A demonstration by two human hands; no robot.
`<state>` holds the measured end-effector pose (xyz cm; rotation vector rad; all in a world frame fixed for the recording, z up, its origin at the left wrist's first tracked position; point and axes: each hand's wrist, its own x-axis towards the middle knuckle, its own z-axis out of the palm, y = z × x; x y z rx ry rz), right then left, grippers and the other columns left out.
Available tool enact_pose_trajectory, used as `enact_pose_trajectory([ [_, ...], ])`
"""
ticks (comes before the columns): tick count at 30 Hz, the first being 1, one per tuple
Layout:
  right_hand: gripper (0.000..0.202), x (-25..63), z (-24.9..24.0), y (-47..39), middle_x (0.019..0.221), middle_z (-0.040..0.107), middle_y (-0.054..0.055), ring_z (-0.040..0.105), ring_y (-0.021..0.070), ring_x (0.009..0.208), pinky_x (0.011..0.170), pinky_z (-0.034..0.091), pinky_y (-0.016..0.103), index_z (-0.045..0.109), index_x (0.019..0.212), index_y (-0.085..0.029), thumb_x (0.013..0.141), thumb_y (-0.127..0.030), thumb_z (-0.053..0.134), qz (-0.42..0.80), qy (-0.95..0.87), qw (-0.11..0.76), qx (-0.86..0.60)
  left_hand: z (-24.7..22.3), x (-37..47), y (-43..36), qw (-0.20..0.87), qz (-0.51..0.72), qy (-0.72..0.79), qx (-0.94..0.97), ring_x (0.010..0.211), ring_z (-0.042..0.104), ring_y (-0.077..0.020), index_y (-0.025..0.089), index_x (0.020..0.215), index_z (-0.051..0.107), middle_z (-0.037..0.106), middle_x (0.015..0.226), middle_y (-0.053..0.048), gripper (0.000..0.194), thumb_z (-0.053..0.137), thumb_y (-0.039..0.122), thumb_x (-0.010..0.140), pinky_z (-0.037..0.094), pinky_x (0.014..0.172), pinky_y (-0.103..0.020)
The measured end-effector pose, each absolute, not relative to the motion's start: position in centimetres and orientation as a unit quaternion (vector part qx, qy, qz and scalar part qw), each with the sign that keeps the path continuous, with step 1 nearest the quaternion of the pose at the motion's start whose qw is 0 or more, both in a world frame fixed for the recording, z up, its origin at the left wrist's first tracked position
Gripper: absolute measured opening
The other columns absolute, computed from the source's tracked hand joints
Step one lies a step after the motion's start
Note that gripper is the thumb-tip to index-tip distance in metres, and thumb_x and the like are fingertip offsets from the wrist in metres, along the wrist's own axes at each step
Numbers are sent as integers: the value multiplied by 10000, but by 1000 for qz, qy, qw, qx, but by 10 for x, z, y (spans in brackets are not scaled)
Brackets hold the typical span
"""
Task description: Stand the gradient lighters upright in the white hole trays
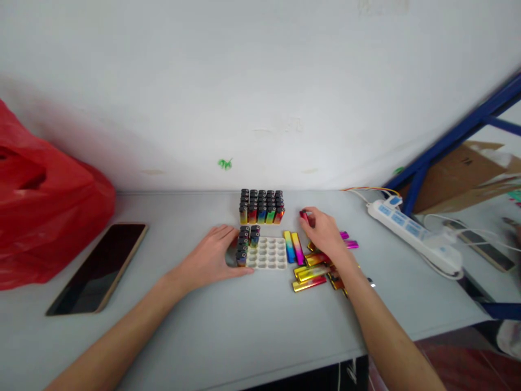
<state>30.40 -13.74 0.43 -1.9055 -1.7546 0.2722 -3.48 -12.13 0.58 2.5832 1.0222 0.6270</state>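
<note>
lighters (311, 271): glossy, metallic-looking rainbow casings, black caps
tray (269, 254): matt white plastic, dimpled
table (244, 326): smooth, matt pale grey
bag (40, 212): shiny red plastic, crinkled
phone (100, 266): glossy dark glass
power strip (411, 233): smooth white plastic

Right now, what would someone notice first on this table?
Probably the shiny rainbow-coloured lighters scattered at the table's middle right, where the right hand holds a red lighter in its fingers. Beside them the left hand touches a white plastic tray with round holes, partly filled. A big crumpled red plastic bag sits far left.
</note>
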Motion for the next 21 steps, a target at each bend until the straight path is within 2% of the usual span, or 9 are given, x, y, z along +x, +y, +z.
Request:
enact_pose_trajectory([
  [3,340,301,13,-141,973,745,82,716,245,875,881,565,418,692,1239,-178,982,-389,619,169,-615,379,-671,5,-35,-122,146,221,357,896,1032,734,-380,205,1036,695,768,1048,-141,670,855,775,722,589,1031,-562],
  [6,432,290,27,-148,1027,679,24,667,171,705,672,572,341,596,1302,-257,977,-537,643,359,-554,486,-573,3,-36,-122,145,219,356,897,1056,732,-385,197,1072,702,771,1072,-147,690,860,770,722,583,1048,-568],
  [9,482,275,42,-157,978,652,-33,460,86,500,445,374,234,514,1316,-327,958,-603,680,521,-492,491,-494,4,-35,-122,151,223,357,894,1065,732,-385,209,1055,713,774,1066,-140,677,870,767,706,582,1050,-565],
  [11,502,267,49,-161,831,618,-76,317,71,461,421,231,199,500,1286,-339,932,-623,716,569,-467,476,-481,6,-34,-122,152,224,359,893,1061,733,-381,212,1040,716,774,1056,-134,675,873,772,697,577,1055,-565],
  [13,530,261,51,-162,678,512,-119,248,75,463,436,176,186,508,1238,-334,895,-657,751,588,-452,468,-480,8,-34,-122,153,220,360,894,1040,733,-373,212,1018,712,770,1043,-128,668,869,778,697,581,1041,-558],
  [15,541,256,48,-161,595,384,-139,216,81,460,437,157,186,540,1139,-307,869,-733,736,591,-441,466,-489,9,-33,-122,155,219,358,894,1024,729,-367,214,998,708,766,1029,-125,659,859,784,705,590,1012,-547],
  [17,582,251,42,-159,546,280,-136,181,82,445,426,141,202,550,926,-267,866,-840,637,586,-428,462,-510,9,-33,-122,157,220,356,895,1024,725,-367,214,994,702,763,1029,-129,656,850,788,714,593,997,-544],
  [19,660,246,36,-158,502,217,-121,168,82,428,420,138,227,465,707,-257,883,-889,528,570,-422,459,-535,8,-34,-122,156,215,356,896,1032,723,-371,210,1000,688,761,1043,-137,665,847,791,719,590,1000,-547],
  [21,682,242,31,-158,462,214,-99,184,86,413,422,151,250,379,589,-264,924,-850,475,553,-425,455,-554,8,-34,-122,153,207,357,898,1039,722,-374,206,1008,671,756,1060,-143,673,848,790,724,585,1006,-548],
])
